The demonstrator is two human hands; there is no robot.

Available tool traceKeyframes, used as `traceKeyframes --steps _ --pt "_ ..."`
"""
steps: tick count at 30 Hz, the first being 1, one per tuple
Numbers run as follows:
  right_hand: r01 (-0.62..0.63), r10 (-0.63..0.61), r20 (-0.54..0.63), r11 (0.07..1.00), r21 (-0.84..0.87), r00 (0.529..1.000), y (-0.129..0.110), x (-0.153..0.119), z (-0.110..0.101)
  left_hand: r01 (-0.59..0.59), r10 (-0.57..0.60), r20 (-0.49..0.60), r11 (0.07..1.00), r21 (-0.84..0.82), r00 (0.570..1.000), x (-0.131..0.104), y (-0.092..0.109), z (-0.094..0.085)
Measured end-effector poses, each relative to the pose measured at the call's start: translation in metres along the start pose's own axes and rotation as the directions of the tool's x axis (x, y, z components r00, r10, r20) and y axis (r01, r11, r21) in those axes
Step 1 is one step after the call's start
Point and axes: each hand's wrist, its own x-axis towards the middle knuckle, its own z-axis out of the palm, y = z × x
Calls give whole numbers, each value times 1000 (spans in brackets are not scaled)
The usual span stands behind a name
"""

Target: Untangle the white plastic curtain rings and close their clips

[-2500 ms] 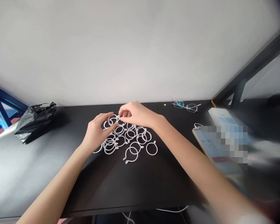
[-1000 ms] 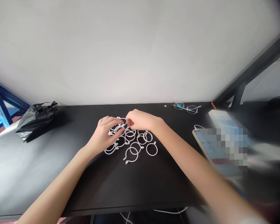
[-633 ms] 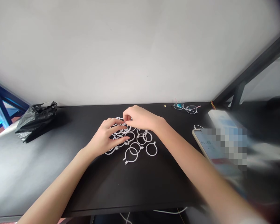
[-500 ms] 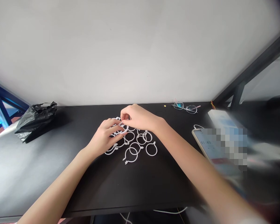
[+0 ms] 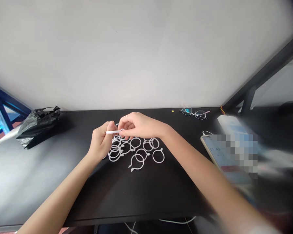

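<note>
White rings (image 5: 134,149) lie left of a phone (image 5: 213,148) reading "01 43".

I count 2 hands, my left hand (image 5: 101,139) and my right hand (image 5: 139,125). White rings: 1 raised ring (image 5: 112,132) at my hands; 1 lone ring (image 5: 158,162); 2 in the overlapping front pair (image 5: 144,161); at least 2 in the right cluster (image 5: 158,143); 1 middle ring (image 5: 141,143); 1 neighbouring ring (image 5: 126,153); at least 3 in the left tangle (image 5: 115,160), which I cannot count exactly because of overlap. Other items: 1 counter (image 5: 136,191), 1 black plastic bag (image 5: 39,123), 1 pair of glasses (image 5: 193,113) with 2 lenses, 1 phone (image 5: 213,146), 1 yellow speck (image 5: 172,111). Below the counter I see at least 2 white cables (image 5: 177,222).
</note>
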Motion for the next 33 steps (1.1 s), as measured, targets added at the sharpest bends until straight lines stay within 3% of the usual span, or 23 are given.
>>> traceKeyframes --steps 5,12,15,19,27,33 --pt "87 -78 -72 988 126 994 2 4 3 34 -36 -32 997 -62 999 2 3 -2" --pt "115 -130 -326 991 -64 936 4 6 6 3 -2 23 999 -53 1000 3 2 -2" --pt "136 -164 -302 985 -111 939 2 4 5 -24 27 72 998 -50 997 1 -1 -1" --pt "163 -186 -251 981 -110 950 -1 2 4 -10 13 30 996 -86 999 -2 -6 2" --pt "234 -227 -221 972 4 949 -1 0 4 -23 23 -1 999 -31 1000 -2 -2 0" --pt "301 -260 -224 937 177 939 13 12 5 -2 -3 -45 994 -110 999 1 -5 -2"
